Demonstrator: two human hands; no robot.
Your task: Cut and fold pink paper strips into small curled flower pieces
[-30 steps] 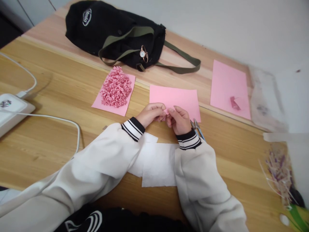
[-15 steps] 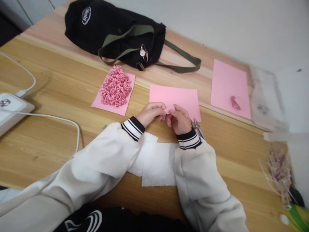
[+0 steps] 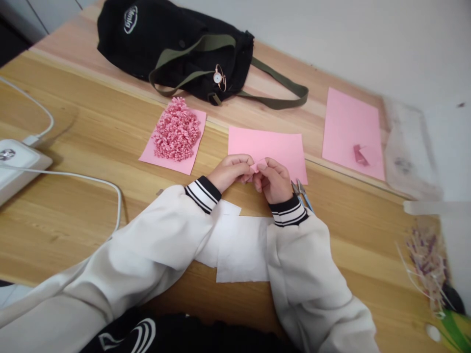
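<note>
Left hand and right hand meet near the centre of view, raised over the surface; both pinch one small pink piece between thumb and fingers, fingertips close together — fine shape of the piece cannot be told, mostly covered by the fingers. Beyond the hands lies a pink sheet, its near edge partly hidden by them; blue-handled snips sit just beside the right cuff, tips near the sheet's corner. To the left, a heap of pink stamen-like bits rests on a pink card; white papers overlap between the forearms. Farther back — a black bag with green straps, a small watch on it; at right, a second pink sheet carries a small folded scrap.
</note>
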